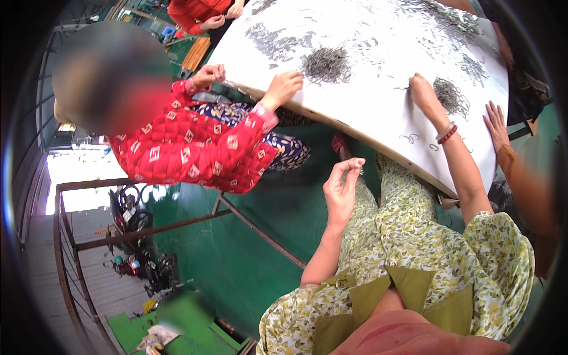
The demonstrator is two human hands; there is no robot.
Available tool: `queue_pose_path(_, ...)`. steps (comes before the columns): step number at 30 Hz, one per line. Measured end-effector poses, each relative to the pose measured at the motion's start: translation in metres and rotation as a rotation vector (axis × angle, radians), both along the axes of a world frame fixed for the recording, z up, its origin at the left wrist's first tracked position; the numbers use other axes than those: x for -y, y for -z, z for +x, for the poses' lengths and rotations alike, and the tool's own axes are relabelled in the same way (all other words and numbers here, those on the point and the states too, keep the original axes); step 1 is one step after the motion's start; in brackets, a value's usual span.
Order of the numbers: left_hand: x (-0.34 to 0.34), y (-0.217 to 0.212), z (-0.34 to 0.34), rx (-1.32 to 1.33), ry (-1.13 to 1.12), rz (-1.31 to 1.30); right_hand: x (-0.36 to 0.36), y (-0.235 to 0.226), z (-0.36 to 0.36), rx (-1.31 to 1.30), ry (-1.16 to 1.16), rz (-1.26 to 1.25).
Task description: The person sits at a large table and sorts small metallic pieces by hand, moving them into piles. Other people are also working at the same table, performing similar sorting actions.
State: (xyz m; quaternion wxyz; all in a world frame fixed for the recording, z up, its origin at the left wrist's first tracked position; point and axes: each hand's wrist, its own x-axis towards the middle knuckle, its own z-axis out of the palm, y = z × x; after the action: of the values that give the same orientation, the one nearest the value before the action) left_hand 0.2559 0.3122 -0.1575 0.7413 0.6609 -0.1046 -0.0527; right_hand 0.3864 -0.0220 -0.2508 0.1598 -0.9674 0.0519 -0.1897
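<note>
Pinching a small thin metal piece (357,170) at lap height, the left hand (341,188) was closed; the right hand (422,90) picked at a grey wire-clip pile (451,96) on the white table (378,112), its grip unclear. Fingertip-only picking seemed best.

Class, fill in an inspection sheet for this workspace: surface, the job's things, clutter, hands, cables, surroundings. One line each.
Surface: white table, tilted in view, wooden edge.
Job's things: grey heaps of small metal wire pieces; another heap beside the right hand.
Clutter: loose wire pieces scattered over the table.
Hands: right hand rests on the table; left hand raised off it, fingertips pinched together, a small piece possibly between them.
Cables: nothing seen.
Surroundings: a person in a red patterned top works at the table; green floor; metal railing.
</note>
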Motion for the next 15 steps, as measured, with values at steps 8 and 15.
queue_pose_path(8,0.002,0.000,0.002,0.076,0.039,0.056,-0.087,-0.094,-0.052,-0.200,-0.208,0.800)
queue_pose_path(15,0.009,0.007,0.021,0.072,0.093,0.088,-0.162,-0.132,-0.108,-0.111,-0.427,1.134)
